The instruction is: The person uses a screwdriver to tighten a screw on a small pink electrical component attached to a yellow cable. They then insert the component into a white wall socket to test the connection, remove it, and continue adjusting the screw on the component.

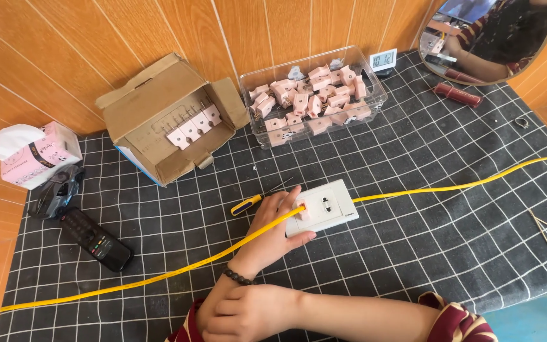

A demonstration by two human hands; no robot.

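Pressing a small pink socket module [304, 211] into the white rectangular wall plate [324, 207], the left hand [272, 233] has its grip pinching the plate's near-left edge, thumb under and fingers on top. Judged step: seating the module; it calls for steady, square pressure. The plate lies mid-tabletop [413, 190] on a dark grid-patterned cloth, with a glossy yellow cable [451, 187] running across behind it. The right hand [248, 313] rests curled against the left forearm, holding nothing. A yellow-handled screwdriver [251, 202] lies just beside the fingers. A clear plastic tub [248, 88] holds more pink modules.
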